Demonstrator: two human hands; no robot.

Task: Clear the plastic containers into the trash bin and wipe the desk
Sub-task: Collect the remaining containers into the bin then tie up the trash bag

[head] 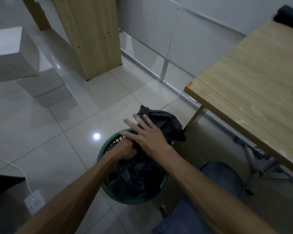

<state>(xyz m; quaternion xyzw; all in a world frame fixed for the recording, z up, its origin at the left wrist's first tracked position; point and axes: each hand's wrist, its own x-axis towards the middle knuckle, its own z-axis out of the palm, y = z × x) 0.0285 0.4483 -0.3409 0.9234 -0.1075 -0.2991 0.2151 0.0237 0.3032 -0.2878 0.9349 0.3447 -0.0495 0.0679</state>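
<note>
Green plastic forms the round trash bin [108, 188], which stands upright on the tiled floor [61, 129] just off the near left corner of the wooden desk [254, 78], its mouth facing up toward the camera. A black bag [139, 176] lines it, crumpled inside, and one loose end of the bag [166, 122] rises over the far rim, its long axis running from the bin up and away toward the desk's leg [195, 117]. The left hand [125, 150] reaches into the far side of the bin with fingers curled tightly round a bunch of the black plastic. The right hand [146, 135] lies flat across the raised part of the bag, fingers straight and spread, pressing it without gripping. A knee in blue denim [216, 176] sits beside the bin's right edge. On the floor at lower left lies a white power strip [34, 202] with its cable.
</note>
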